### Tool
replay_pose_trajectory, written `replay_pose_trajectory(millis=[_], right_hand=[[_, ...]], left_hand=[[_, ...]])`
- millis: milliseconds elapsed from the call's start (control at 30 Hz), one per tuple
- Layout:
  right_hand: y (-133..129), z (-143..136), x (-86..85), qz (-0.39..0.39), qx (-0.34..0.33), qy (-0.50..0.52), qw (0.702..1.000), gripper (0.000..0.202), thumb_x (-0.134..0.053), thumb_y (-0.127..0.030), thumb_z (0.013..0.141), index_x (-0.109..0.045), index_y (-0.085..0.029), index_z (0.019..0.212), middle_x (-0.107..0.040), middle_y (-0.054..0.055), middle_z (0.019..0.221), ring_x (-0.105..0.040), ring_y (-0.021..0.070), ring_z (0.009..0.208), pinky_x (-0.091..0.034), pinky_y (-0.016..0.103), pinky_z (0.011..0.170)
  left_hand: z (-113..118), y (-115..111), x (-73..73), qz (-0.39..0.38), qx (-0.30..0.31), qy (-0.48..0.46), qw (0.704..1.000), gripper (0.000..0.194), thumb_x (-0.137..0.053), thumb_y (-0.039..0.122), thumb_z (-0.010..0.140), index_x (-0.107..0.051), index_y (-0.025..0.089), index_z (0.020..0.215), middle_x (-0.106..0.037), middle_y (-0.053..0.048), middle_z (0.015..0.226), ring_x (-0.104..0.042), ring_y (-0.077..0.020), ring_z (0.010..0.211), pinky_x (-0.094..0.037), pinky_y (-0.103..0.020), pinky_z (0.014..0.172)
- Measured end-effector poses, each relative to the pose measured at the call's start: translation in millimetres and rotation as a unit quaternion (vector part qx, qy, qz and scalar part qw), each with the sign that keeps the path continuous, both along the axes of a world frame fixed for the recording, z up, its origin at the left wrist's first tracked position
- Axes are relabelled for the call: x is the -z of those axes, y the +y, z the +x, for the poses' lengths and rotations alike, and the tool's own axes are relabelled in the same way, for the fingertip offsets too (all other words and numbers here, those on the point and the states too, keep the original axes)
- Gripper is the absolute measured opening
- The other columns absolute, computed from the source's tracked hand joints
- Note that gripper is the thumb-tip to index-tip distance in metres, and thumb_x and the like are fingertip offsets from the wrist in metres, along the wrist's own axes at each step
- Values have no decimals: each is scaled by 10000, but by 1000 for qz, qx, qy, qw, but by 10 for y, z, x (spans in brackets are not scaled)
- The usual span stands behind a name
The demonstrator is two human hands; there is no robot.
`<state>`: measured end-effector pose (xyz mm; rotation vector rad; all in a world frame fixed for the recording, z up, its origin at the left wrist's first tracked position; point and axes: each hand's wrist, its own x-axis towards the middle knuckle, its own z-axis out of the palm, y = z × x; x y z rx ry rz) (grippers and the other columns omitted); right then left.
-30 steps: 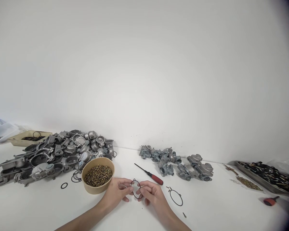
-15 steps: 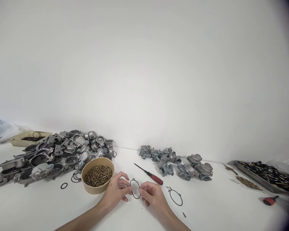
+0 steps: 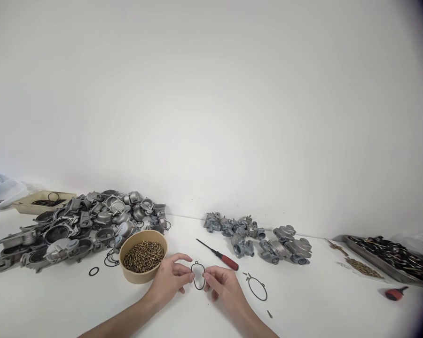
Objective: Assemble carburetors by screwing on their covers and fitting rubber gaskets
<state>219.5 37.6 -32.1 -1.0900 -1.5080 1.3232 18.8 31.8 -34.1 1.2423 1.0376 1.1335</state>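
Observation:
Between my two hands is a thin black rubber gasket ring (image 3: 198, 288) with a small loop at its top. My left hand (image 3: 169, 278) pinches its left side between thumb and fingers. On the opposite side, my right hand (image 3: 221, 282) pinches the ring the same way. Just left of my left hand stands a round cardboard tub (image 3: 141, 278) full of small brass-coloured screws (image 3: 144, 257). A screwdriver (image 3: 227, 261) with a red and black handle lies beyond my right hand. Another black gasket ring (image 3: 257, 289) rests on the table to the right, near a few loose screws.
A heap of grey metal bowl-shaped castings (image 3: 104, 218) covers the left, with a beige tray (image 3: 24, 206) behind. Grey carburetor bodies (image 3: 241, 246) sit along the wall. At right are a metal tray (image 3: 370, 263) of dark parts, brass pieces (image 3: 364, 267) and a red-handled tool (image 3: 395, 294).
The gasket ring has turned slightly and is squeezed narrower at its middle. Both hands keep their pinch and have barely shifted.

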Motion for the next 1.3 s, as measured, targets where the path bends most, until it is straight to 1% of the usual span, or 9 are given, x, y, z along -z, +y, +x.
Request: replay_pose_trajectory(millis=[100,200,333,500,700,900,1000,1167,1300], right_hand=[[13,6,15,-9,-5,12,1000,442,-681,-566,808,-692,-124,804,-643,32,568,-502,99,438,-403,226,448],[20,0,25,-25,-19,35,999,460,-664,-581,817,-681,-122,834,-656,50,569,-587,146,490,-440,239,459],[19,-13,27,-39,-17,44,998,485,-696,-605,773,-666,-125,835,-680,72,666,-680,208,596,-447,234,446],[6,-9,5,-35,-14,43,998,474,-699,-603,772,-673,-133,829,-699,92,734,-679,207,646,-453,232,458],[4,4,-6,-16,-5,37,999,428,-696,-571,790,-690,-143,795,-686,93,825,-661,204,699,-458,238,482],[1,-2,-14,-13,2,37,999,422,-701,-563,790,-695,-142,819,-709,104,826,-677,215,710,-455,246,505],[-1,1,-3,-19,5,41,999,436,-701,-574,786,-688,-142,845,-733,116,806,-690,227,707,-450,249,507],[19,-3,32,-23,16,48,998,472,-724,-594,751,-694,-135,860,-748,131,799,-705,246,712,-454,256,500],[43,-13,45,-27,23,54,998,493,-743,-596,729,-707,-126,873,-753,138,797,-711,252,714,-458,260,502]], left_hand=[[0,-2,-16,-1,2,-1,1000,461,-770,317,702,-581,134,1081,-720,-70,737,-651,-189,688,-515,-228,483],[2,-4,-34,-2,3,-4,1000,453,-763,322,710,-571,142,1078,-720,-74,757,-675,-211,722,-523,-234,479],[8,-23,-71,-15,-6,-8,1000,434,-757,327,713,-557,159,1061,-713,-73,809,-715,-246,764,-553,-262,514],[10,-45,-110,-23,-10,-10,1000,408,-767,311,704,-550,171,1020,-705,-60,810,-728,-259,798,-575,-286,582],[6,-26,-87,-17,-6,-28,999,388,-770,295,699,-557,175,1000,-706,-61,806,-717,-265,841,-585,-310,619],[9,-19,-49,-12,-2,-49,999,366,-780,281,691,-571,175,972,-708,-58,793,-688,-221,810,-585,-323,661],[10,-9,-36,-8,-5,-54,999,373,-794,291,680,-582,175,964,-694,-45,785,-674,-199,763,-580,-320,658],[9,2,-39,0,-10,-50,999,406,-817,313,655,-594,176,964,-665,-30,781,-666,-192,728,-577,-322,642],[7,-1,-40,6,-9,-46,999,390,-818,313,656,-602,180,953,-649,-15,791,-652,-167,696,-566,-301,630]])
